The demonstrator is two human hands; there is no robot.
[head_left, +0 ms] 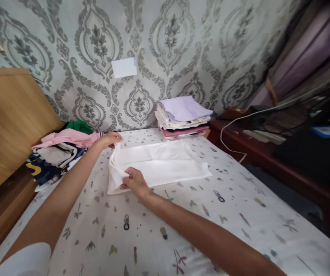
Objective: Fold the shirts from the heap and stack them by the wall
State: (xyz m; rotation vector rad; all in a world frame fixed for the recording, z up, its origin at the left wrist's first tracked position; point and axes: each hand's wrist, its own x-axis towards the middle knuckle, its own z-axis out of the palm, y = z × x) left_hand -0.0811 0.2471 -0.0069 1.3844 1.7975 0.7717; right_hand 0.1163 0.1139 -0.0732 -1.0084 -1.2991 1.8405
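Note:
A white garment (pixel 167 168) lies folded into a long flat strip on the patterned bedsheet (pixel 142 237). At its far left corner, my left hand (pixel 111 140) pinches the cloth. My right hand (pixel 136 182) grips the near side of the same left end, thumb and fingers closed on the layers. Between the two hands the left end is slightly raised and gathered. The garment's right end rests flat on the sheet. What kind of garment it is cannot be made out.
A stack of folded clothes (pixel 185 115), lilac on top, stands against the patterned wall (pixel 137 97). Loose clothes (pixel 64 149) are heaped at the left beside a wooden panel (pixel 12 122). On the right, a dark red table (pixel 240 138) carries a white cable (pixel 221 134).

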